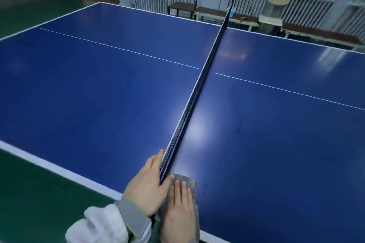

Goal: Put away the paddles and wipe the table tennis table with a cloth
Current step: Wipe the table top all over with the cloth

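Right hand (178, 213) pressed flat, fingers straight, on grey folded cloth (188, 181) at 6 o'clock on blue bench (276, 144). Left hand (147, 185), grip released, steadied black net (197, 92). Judgement: keep pressure even, overlap strokes.

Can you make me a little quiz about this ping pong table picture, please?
1. True or false: the right hand lies flat on the cloth.
2. Which side of the net is the cloth on? A) the left half of the table B) the right half C) over the net
3. Fill in: the left hand rests against the near end of the ____.

Key: 1 true; 2 B; 3 net.
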A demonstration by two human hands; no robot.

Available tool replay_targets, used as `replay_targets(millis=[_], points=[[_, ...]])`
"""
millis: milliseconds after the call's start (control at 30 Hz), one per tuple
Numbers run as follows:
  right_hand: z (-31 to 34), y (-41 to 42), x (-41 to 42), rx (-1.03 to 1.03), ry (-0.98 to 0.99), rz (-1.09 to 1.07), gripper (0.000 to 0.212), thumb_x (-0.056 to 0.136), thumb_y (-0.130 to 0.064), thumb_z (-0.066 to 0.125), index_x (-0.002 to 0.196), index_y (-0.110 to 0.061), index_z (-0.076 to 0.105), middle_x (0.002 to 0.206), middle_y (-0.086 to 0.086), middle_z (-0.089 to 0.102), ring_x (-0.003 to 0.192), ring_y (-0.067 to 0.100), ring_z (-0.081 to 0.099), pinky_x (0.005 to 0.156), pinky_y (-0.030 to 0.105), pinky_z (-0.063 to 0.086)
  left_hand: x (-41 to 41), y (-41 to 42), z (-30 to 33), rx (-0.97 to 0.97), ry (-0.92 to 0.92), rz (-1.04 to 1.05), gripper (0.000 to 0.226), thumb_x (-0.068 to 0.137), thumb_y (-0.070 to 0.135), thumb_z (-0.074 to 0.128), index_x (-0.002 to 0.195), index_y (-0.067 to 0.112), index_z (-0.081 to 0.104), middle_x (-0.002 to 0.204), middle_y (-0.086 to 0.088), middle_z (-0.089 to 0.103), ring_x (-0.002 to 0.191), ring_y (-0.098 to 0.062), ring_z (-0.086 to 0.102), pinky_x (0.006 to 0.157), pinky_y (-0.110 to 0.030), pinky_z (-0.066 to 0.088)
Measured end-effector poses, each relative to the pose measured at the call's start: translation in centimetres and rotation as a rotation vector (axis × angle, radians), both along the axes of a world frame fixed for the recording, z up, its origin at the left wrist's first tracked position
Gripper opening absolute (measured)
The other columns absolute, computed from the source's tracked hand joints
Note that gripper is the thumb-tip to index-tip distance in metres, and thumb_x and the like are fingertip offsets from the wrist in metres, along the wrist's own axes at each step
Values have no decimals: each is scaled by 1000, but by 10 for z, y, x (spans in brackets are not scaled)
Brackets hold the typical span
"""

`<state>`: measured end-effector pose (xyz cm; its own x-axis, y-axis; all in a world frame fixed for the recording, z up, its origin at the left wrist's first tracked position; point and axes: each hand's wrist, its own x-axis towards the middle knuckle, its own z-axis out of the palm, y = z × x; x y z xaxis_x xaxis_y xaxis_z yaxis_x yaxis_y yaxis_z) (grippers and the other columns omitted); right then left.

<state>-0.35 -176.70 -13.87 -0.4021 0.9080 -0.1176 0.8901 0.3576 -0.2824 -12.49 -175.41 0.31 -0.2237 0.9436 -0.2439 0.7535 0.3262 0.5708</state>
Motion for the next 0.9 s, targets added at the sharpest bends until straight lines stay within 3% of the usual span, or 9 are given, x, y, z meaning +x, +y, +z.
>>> replay_targets(millis=[133,200,267,467,600,700,800,900], points=[[-24,23,-2,99,60,-41,98,72,-43,63,152,-2,24,146,19,45,140,38,33,110,50,26,6,27,-3,24,11,-12,79,98,51,43,156,28,-4,162,15,7,145,-9,26,109,-28,34],[-27,20,-7,276,157,-66,77,92,-31,48,155,-3,14,155,15,30,147,34,23,110,46,28,5,32,1,30,27,-10,80,98,51,43,156,27,-8,163,16,-1,148,-5,17,114,-25,28],[-34,41,-3,314,122,-16,62,97,-25,34,154,-5,20,157,13,27,144,33,28,110,44,27,11,56,1,54,62,-23,82,97,54,42,155,29,-10,162,20,-8,148,-2,12,115,-25,27],[-16,112,-9,114,205,29,61,78,-32,55,133,-7,60,143,12,54,138,31,43,115,44,24,12,100,6,69,140,39,78,97,53,38,155,31,-10,160,23,-12,148,-2,11,114,-26,29],[-12,166,-4,88,109,94,60,89,-29,41,142,-3,49,151,18,42,143,34,34,118,50,17,12,114,-2,56,158,84,71,100,48,35,156,30,-5,162,20,-5,149,-2,9,116,-23,20],[-11,195,-7,67,65,144,63,91,-31,29,146,-2,42,155,17,36,147,34,26,120,51,16,15,115,-9,41,138,76,68,100,48,35,156,33,1,162,21,1,148,-3,14,117,-30,27],[-13,216,-8,113,38,169,63,91,-31,28,145,-3,43,155,14,37,147,33,26,121,49,15,17,112,-9,42,122,98,66,99,49,37,156,35,7,161,19,9,146,-4,20,113,-35,33],[-13,223,-10,124,29,177,62,92,-31,30,148,-5,39,157,12,34,148,30,23,122,48,11,20,105,-5,52,125,142,65,99,50,37,156,36,9,161,18,14,144,-3,21,110,-27,29]])
